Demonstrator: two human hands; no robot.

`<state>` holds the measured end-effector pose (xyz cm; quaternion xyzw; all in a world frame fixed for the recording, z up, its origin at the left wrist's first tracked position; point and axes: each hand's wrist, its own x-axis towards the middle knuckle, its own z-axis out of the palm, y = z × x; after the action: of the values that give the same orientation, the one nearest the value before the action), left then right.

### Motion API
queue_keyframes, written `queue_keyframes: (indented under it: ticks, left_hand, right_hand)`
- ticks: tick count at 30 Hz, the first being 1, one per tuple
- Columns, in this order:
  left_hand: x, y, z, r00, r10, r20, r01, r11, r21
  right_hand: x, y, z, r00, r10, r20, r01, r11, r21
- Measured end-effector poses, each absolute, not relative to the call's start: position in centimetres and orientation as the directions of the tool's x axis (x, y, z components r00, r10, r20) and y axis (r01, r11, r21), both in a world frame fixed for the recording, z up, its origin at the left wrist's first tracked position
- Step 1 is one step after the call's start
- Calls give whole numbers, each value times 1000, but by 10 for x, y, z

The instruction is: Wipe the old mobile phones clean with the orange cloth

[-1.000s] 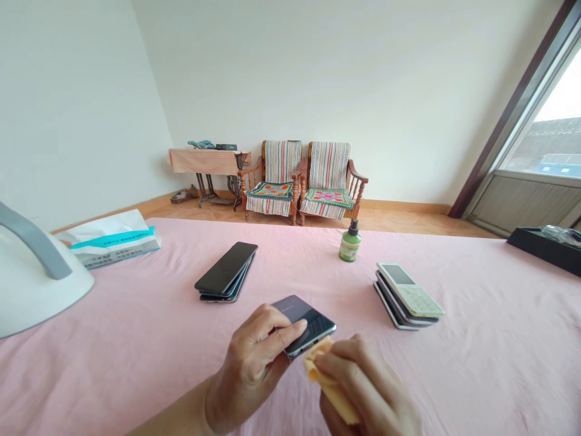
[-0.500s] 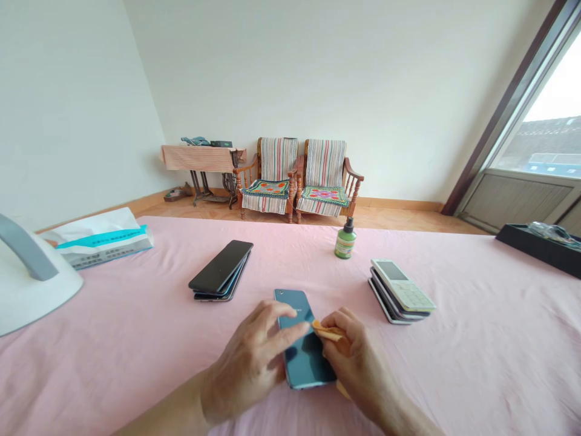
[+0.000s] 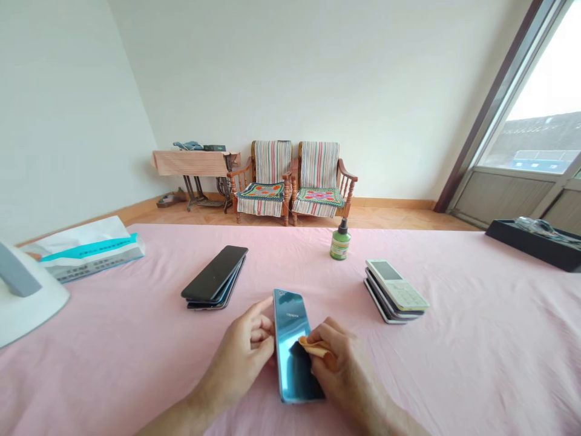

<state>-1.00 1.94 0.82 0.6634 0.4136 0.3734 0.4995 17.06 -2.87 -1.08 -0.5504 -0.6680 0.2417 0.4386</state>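
Observation:
A shiny blue phone (image 3: 290, 327) lies back side up on the pink cloth, tilted a little at its left edge. Along that left edge is my left hand (image 3: 242, 354), its fingers curled against the phone's side. My right hand (image 3: 342, 363) pinches a folded orange cloth (image 3: 315, 347) and presses it on the phone's back, right of the middle. To the left is a stack of phones with a black one (image 3: 215, 274) on top. A second stack at the right has a white keypad phone (image 3: 397, 284) uppermost. Behind stands a green spray bottle (image 3: 340, 243).
On the pink-covered table (image 3: 476, 339), a tissue pack (image 3: 93, 251) and a white object with a grey handle (image 3: 27, 303) sit at the left. A black box (image 3: 535, 243) holding cables is at the far right. Two chairs (image 3: 319, 166) stand beyond.
My left hand has moved off the phone's back to its left edge, fingers now curled. My right hand and the cloth have shifted left and down across the phone. The view has turned slightly right.

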Motion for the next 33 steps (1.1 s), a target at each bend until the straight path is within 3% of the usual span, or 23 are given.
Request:
queue_keyframes:
  ticks: [4,12,19,25,30,33]
  left_hand:
    - [-10,23,11,362,932,11,155,-72,985]
    - [-4,25,3,406,913,29,115,-83,990]
    - [-4,24,2,441,896,58,165,-145,976]
    - [-4,22,4,482,871,91,185,-203,961]
    - [-15,17,26,683,721,117,167,-310,936]
    - [-25,17,33,740,670,60,258,-365,895]
  right_hand:
    - [170,-30,-12,-14,943,333,517,292,-805]
    - [168,-35,-10,-76,906,416,456,402,-794]
    - [164,-49,-8,-294,826,481,495,562,-662]
    - [170,-21,-11,-92,885,456,563,424,-710]
    - [174,-15,-19,-9,867,498,534,425,-731]
    - [176,-17,-22,0,859,512,518,438,-735]
